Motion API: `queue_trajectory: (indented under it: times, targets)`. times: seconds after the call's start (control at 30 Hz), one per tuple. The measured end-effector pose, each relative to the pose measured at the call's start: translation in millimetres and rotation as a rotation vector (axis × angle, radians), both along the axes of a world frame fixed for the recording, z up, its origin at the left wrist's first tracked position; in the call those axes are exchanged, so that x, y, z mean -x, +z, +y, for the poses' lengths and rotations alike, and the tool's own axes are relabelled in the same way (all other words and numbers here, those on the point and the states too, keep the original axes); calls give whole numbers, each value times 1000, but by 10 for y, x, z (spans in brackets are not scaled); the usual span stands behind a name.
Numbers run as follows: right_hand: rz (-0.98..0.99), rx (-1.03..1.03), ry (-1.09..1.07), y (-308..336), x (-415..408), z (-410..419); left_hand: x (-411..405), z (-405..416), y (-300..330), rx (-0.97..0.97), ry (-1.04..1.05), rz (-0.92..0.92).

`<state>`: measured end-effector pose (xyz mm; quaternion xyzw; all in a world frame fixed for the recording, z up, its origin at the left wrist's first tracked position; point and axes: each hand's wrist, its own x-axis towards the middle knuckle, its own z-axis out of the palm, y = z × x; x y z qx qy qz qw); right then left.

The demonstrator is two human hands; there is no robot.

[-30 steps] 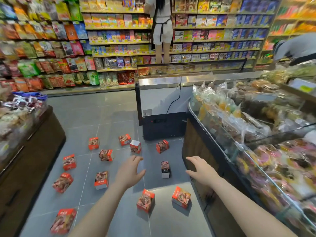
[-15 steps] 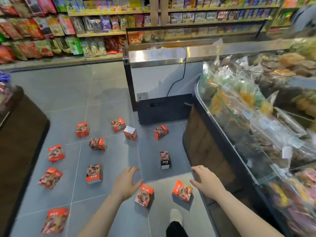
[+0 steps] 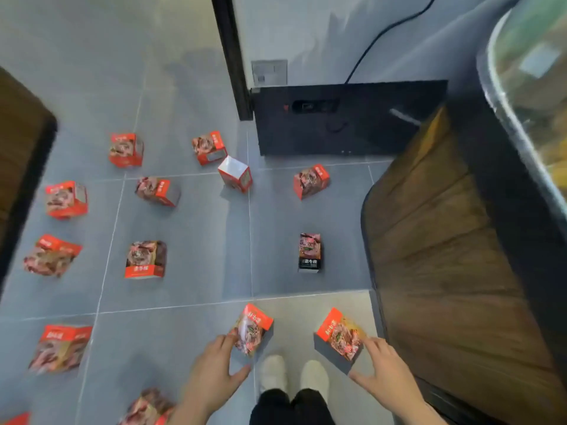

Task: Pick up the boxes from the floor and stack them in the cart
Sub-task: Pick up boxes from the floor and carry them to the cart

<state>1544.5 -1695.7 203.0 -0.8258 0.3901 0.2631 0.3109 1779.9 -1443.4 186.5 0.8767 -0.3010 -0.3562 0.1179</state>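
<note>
While red rectangular cardboard boxes (image 3: pixel 145 259) lie scattered over grey matte floor tiles (image 3: pixel 196 240), left hand (image 3: pixel 214 372) touches near red glossy box (image 3: pixel 254 329), fingers spread, not gripping. Right hand (image 3: pixel 385 374) likewise spread, fingertips on orange-topped red box (image 3: pixel 339 337). One black-based box (image 3: pixel 310 252) stands upright. Print blurred, unreadable. Wood-grain counter (image 3: pixel 445 256) at right.

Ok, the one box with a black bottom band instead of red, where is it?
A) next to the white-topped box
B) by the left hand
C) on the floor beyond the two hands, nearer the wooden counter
C: the black-banded box stands alone on the floor, beyond both hands, toward the wooden counter.
</note>
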Motion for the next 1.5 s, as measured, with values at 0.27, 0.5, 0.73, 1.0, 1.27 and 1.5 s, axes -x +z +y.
queue_trajectory:
  times: [0.27, 0.5, 0.73, 1.0, 1.27, 1.5]
  targets:
    - [116, 44, 100, -2136, -138, -118, -50, -151, -2031, -140, 41, 58]
    - [296, 243, 177, -3671, -300, -58, -63, -196, -3577, -304, 54, -76]
    - [258, 280, 224, -3712, -333, -158, -98, -168, -3634, -306, 62, -146]
    - [22, 148, 174, -1758, -1232, -399, -288, -190, -1547, -308, 211, -94]
    - [-169, 120, 400, 559, -2023, -397, -281, 82, 926, -269, 398, -161]
    - [-268, 100, 630, 1714, -2145, 191, 339, 762, 2009, -243, 668, -268]
